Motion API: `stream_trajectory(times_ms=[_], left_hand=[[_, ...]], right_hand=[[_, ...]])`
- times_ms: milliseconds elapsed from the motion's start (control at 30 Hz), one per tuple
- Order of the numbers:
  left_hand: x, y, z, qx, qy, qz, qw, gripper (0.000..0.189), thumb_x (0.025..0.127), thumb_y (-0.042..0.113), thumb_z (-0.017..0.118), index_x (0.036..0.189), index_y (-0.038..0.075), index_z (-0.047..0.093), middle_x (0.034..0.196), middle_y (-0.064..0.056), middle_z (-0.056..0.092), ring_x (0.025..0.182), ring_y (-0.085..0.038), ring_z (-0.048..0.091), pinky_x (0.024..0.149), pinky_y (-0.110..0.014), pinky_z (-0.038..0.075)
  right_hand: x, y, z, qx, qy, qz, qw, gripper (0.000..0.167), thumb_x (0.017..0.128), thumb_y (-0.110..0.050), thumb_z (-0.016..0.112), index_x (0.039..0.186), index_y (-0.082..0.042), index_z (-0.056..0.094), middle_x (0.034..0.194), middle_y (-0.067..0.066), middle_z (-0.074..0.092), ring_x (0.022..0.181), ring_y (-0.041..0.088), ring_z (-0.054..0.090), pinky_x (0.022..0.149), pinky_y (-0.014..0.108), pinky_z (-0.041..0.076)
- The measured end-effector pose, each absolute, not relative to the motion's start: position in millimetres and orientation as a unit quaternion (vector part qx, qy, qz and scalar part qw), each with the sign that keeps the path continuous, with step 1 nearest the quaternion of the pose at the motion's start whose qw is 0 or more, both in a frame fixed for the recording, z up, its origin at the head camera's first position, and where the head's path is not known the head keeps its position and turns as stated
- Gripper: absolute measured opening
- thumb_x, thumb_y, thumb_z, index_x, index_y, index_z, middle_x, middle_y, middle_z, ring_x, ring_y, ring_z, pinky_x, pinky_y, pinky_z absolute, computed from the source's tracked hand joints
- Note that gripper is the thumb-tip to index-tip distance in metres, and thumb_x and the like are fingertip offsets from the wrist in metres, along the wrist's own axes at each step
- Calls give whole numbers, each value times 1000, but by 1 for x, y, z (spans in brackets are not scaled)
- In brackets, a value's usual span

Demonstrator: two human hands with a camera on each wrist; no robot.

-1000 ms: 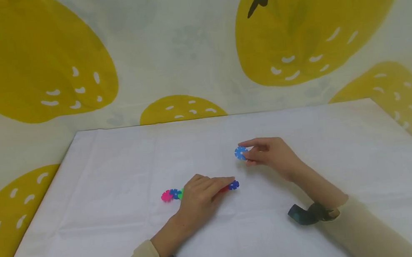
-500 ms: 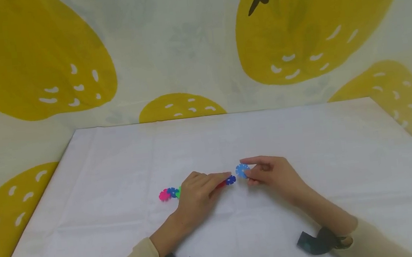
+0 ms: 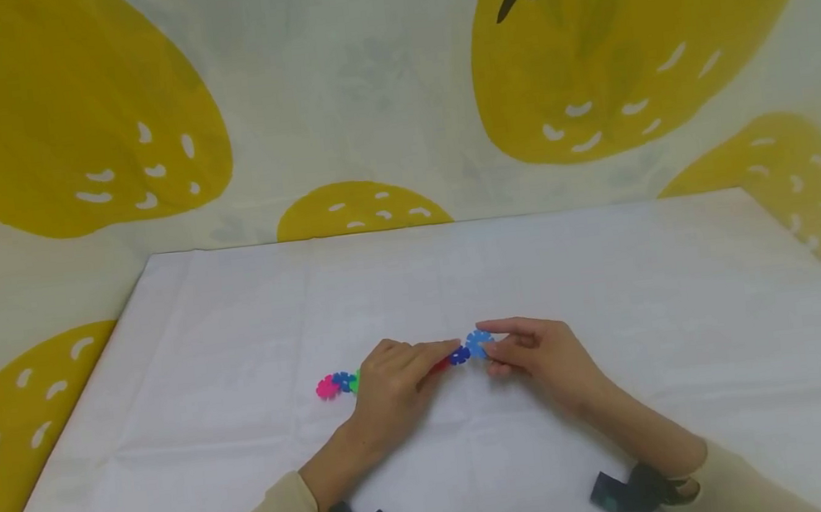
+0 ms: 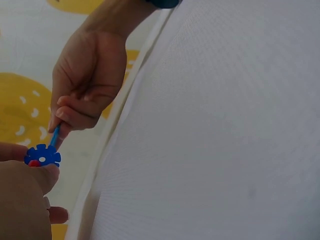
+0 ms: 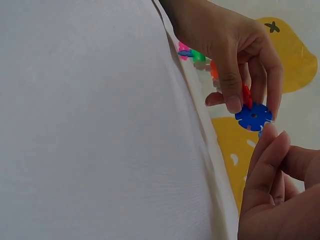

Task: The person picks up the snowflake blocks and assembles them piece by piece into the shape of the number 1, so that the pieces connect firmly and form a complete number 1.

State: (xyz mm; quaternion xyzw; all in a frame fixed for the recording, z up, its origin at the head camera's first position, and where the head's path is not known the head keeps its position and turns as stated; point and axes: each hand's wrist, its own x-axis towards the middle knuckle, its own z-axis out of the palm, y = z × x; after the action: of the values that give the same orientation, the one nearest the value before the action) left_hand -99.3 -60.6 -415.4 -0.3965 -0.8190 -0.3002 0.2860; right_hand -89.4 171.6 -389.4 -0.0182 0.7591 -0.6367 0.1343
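My left hand (image 3: pixel 392 385) grips a chain of notched plastic snowflake discs, its thumb and fingers close to the dark blue disc (image 5: pixel 248 120) at the right end. A red disc (image 5: pixel 247 95) is joined behind that one, and the pink disc (image 3: pixel 327 388) marks the far left end. Most of the middle is hidden under the hand in the head view. My right hand (image 3: pixel 555 362) pinches a light blue snowflake disc (image 3: pixel 475 339) between thumb and fingers. The light blue disc stands edge-on in the left wrist view, its edge right at the dark blue disc's notched rim.
Both hands work above a table with a white cloth (image 3: pixel 237 324). Behind it hangs a pale curtain (image 3: pixel 380 109) printed with large yellow fruit. Each wrist wears a dark strapped device, such as the right one (image 3: pixel 627 496).
My right hand has come down and toward the left hand, bringing the light blue disc against the dark blue disc. The left hand keeps its hold on the chain, barely shifting.
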Motion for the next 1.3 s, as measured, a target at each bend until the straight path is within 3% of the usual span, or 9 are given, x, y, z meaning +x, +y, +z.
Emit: stream_trajectory(times_ms=[600,867,1300], left_hand=[[-102,-60,-416,-406,-806,-297,312,36,77,8,79,112,14,72,97,3,73,71,-9,65,70,-25,48],[-102,-59,-417,-419,-789,-308,329,29,78,7,78,106,11,74,92,2,73,64,-9,62,64,-25,46],[-99,-57,-417,-409,-772,-336,352,29,74,5,81,101,10,76,89,2,73,60,-9,60,61,-23,45]], right_hand=[[-90,173,-393,-29,713,-678,176,41,84,-17,74,118,3,61,94,23,69,81,32,69,75,30,55],[-89,170,-401,-40,656,-724,210,34,88,-8,69,113,9,55,93,22,68,78,26,68,72,23,53],[-87,167,-407,-31,539,-808,236,17,91,1,61,107,1,55,89,10,69,76,19,67,72,22,53]])
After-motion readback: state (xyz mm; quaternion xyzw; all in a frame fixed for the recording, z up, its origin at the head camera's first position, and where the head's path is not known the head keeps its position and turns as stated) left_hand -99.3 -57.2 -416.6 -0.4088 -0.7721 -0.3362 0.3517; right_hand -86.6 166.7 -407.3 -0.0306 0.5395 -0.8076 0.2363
